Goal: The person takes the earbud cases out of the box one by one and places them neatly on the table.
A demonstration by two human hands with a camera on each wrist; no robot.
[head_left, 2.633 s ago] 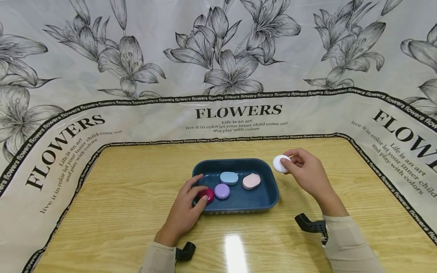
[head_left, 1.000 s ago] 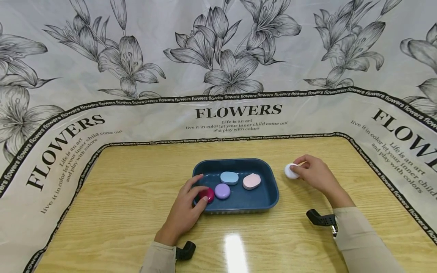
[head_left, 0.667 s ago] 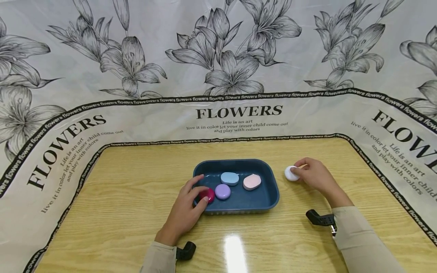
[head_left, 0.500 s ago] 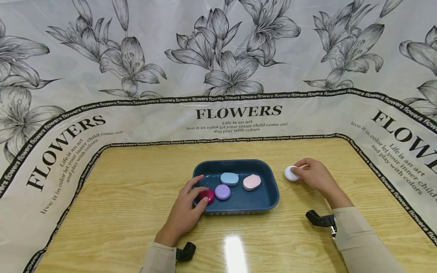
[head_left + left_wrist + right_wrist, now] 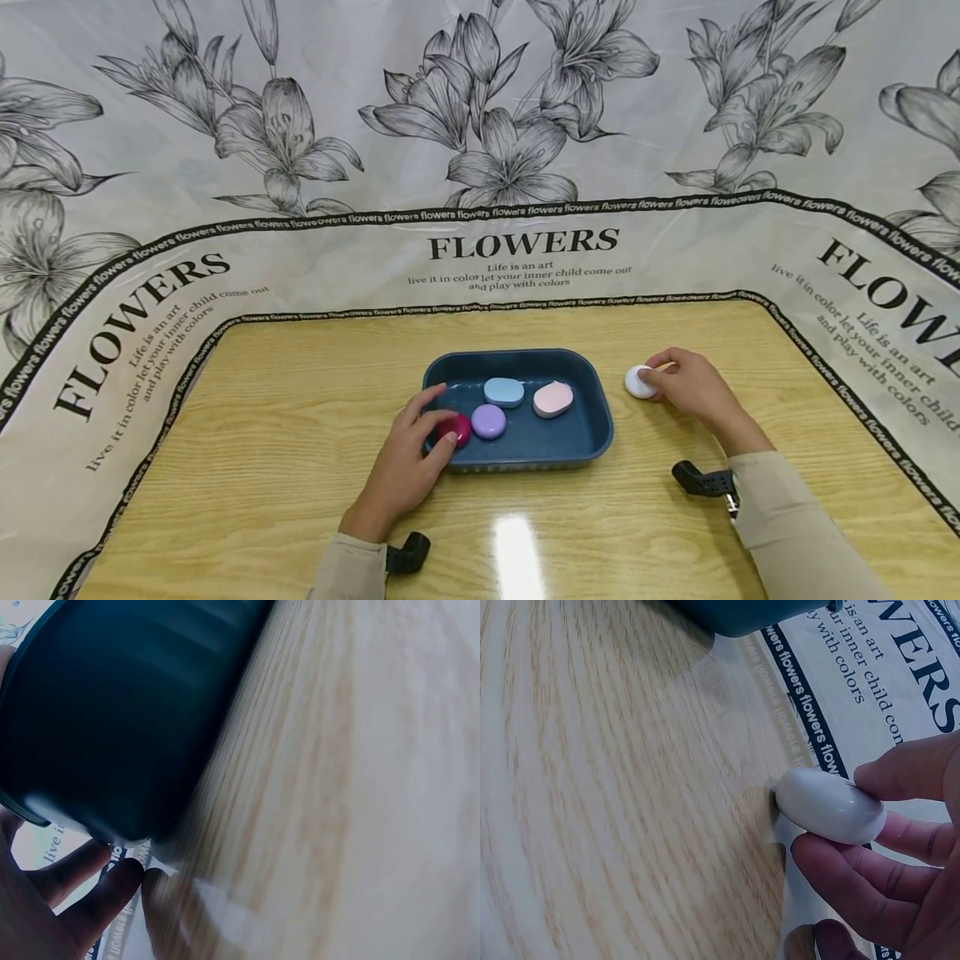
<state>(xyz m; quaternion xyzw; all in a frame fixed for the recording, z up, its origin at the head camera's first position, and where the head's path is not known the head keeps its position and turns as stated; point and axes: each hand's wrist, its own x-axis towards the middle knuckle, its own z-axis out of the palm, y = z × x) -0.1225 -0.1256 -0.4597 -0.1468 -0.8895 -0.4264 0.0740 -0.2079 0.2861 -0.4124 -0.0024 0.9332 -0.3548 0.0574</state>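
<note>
A glossy white rounded disc (image 5: 829, 806), soap-like in look, is pinched between thumb and fingers of my right hand (image 5: 693, 385). It is at the table surface right of the dark blue tray (image 5: 525, 458); I cannot tell whether it touches the wood. My left hand (image 5: 401, 467) grips the tray's left end, some fingertips over the rim and others low outside it. Inside, a magenta rounded piece (image 5: 459, 427) sits by the left thumb and is partly hidden. Beside it are a round purple piece (image 5: 488, 422), a light blue oval (image 5: 503, 392) and a pale pink oval (image 5: 552, 400).
The wooden table (image 5: 300, 467) carries a bright glare near its front. A floral-printed cloth (image 5: 517, 258) hangs behind and along both sides. Black wrist mounts (image 5: 408, 552) show by both sleeves.
Earlier, the right hand held the white disc close by the tray's far right corner; it has moved right and toward me, then stayed there. Left hand and tray are still.
</note>
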